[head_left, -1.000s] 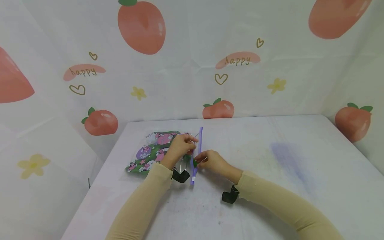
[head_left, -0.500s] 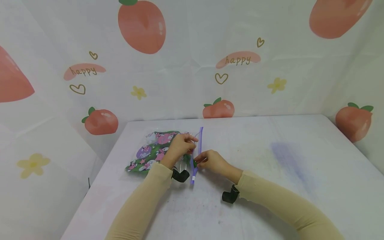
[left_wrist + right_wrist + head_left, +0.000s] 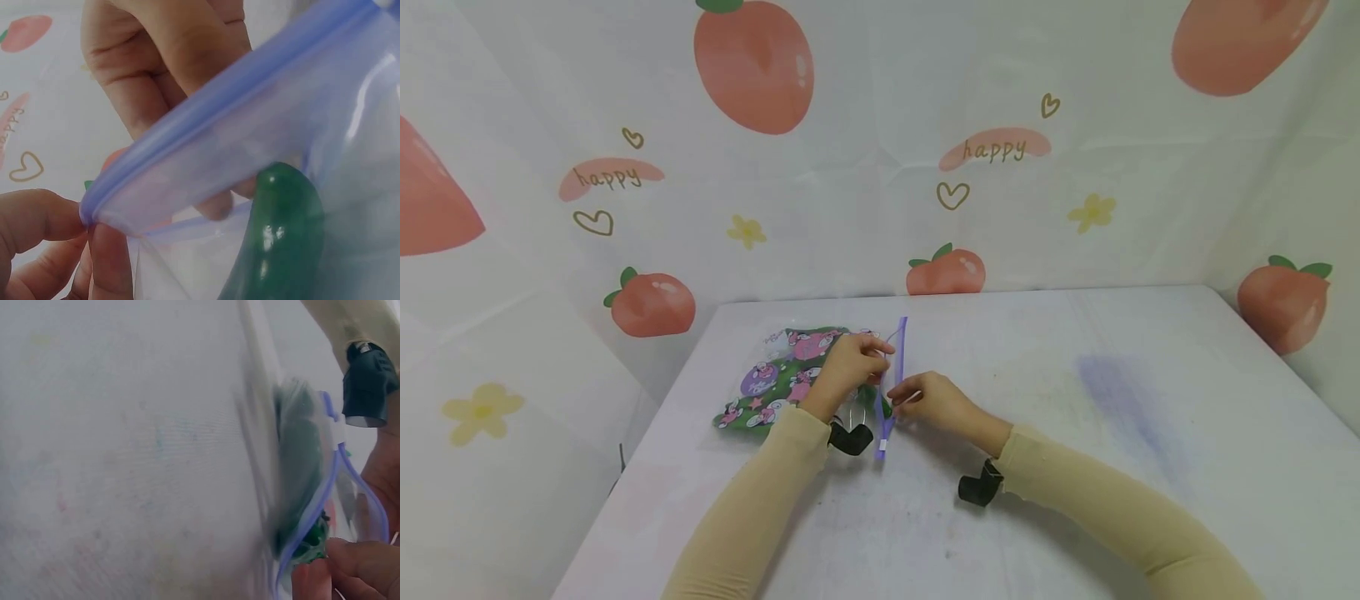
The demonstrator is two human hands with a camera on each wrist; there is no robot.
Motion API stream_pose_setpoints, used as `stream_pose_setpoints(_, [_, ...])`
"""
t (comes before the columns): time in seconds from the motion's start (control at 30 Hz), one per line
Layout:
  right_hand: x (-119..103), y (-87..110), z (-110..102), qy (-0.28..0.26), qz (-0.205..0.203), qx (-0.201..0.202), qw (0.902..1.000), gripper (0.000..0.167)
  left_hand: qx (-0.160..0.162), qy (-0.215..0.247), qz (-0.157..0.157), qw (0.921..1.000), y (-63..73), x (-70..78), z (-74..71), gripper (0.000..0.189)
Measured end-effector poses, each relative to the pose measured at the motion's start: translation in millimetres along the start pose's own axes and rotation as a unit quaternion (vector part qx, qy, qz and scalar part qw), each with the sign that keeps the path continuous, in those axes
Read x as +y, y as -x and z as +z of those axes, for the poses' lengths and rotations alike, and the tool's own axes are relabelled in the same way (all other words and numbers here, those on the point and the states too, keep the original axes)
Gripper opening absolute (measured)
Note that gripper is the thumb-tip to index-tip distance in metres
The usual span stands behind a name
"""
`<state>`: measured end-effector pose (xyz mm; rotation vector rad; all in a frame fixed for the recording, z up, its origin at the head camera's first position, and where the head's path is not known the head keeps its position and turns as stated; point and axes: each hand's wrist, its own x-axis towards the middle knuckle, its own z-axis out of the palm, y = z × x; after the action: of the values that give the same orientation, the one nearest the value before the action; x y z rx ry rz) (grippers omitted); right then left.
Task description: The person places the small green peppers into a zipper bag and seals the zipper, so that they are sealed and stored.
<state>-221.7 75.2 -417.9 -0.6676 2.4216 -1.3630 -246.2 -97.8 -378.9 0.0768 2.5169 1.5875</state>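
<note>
A clear zip bag (image 3: 760, 383) printed with cartoon figures lies at the left, green showing between them. Its purple zip strip (image 3: 902, 354) is parted, with a white slider (image 3: 883, 445) at the near end. My left hand (image 3: 848, 371) reaches across the bag and pinches one side of the strip. In the left wrist view those fingers (image 3: 109, 256) grip the edge. A smooth green round-ended piece (image 3: 275, 231) stands in the bag's mouth. My right hand (image 3: 936, 402) is at the opening, thumb and fingers bent and parted, fingertips right beside the green tip.
The bag rests on a white table (image 3: 1037, 358) with a faint purple stain (image 3: 1120, 400) at the right. A white cloth (image 3: 865, 200) with peaches and "happy" hangs behind. A black wrist camera (image 3: 850, 440) sits at the left cuff.
My right hand has shifted slightly up and away from the green tip, which now shows more between fingers and strip. The left hand and the bag stay put.
</note>
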Motion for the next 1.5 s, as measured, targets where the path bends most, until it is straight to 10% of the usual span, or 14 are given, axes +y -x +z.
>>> stream_pose_setpoints(0.77, [-25,36.7,-33,-0.061,0.007,0.000,0.9981,0.032,0.005,-0.006,-0.010,0.9999,1.6,0.5,0.2,0.024])
stream_pose_setpoints(1.5, [1,54.6,3,-0.115,0.008,-0.074,0.9906,0.027,0.005,0.000,-0.002,1.0000,3.3,1.6,0.6,0.025])
